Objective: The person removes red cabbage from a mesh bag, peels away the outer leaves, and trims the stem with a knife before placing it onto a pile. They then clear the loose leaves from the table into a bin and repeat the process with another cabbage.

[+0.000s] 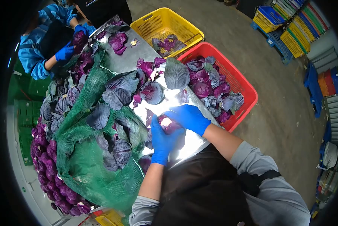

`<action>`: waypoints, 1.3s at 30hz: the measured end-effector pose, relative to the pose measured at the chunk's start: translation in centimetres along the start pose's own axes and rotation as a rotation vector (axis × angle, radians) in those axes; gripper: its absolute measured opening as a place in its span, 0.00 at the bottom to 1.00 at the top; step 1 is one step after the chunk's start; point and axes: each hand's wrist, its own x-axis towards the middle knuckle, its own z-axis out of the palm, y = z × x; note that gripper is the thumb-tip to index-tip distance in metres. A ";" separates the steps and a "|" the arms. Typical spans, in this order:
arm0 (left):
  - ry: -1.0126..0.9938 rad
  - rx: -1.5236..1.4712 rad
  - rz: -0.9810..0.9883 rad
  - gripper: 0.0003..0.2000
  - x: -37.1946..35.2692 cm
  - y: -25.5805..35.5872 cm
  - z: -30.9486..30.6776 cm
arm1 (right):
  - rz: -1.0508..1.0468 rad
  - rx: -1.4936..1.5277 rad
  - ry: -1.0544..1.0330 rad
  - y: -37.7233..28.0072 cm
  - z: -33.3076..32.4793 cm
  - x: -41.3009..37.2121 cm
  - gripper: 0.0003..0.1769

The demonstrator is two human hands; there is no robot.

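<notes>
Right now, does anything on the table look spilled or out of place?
Nothing looks damaged. Loose cabbage leaves lie scattered across the steel table, and one large leaf lies over its edge beside the red crate. The green net sack sprawls open. The left hand and right hand hold a red cabbage.

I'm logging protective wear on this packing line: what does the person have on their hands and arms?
The left hand and right hand both wear bright blue gloves that reach the wrists. Grey long sleeves are pushed up to about the elbows, leaving the forearms bare. No markings show on them.
</notes>
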 end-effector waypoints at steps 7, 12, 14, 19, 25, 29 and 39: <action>-0.003 -0.123 0.216 0.28 -1.8 2.3 0.2 | 0.385 0.194 0.013 6.0 3.6 0.2 0.15; 0.104 0.240 0.211 0.35 -3.9 -0.7 -0.5 | 0.138 0.600 0.348 7.9 9.2 -0.8 0.13; 0.085 0.116 0.124 0.40 -4.6 -1.5 -1.4 | 0.419 0.228 0.324 8.9 8.3 -2.0 0.15; 0.039 -0.199 -0.057 0.51 -5.1 -3.5 -1.8 | 0.682 0.154 0.318 5.3 2.5 -3.2 0.26; -0.008 -0.294 -0.142 0.49 -4.1 -4.1 -2.1 | 0.009 0.570 0.325 0.8 8.0 -2.2 0.19; 0.005 -0.419 -0.240 0.48 -3.4 -3.5 -2.9 | 0.537 0.410 0.165 4.5 2.9 -5.0 0.14; -0.300 -0.125 0.094 0.53 -2.9 -2.4 -3.1 | 0.008 0.341 0.247 0.0 5.3 -1.1 0.26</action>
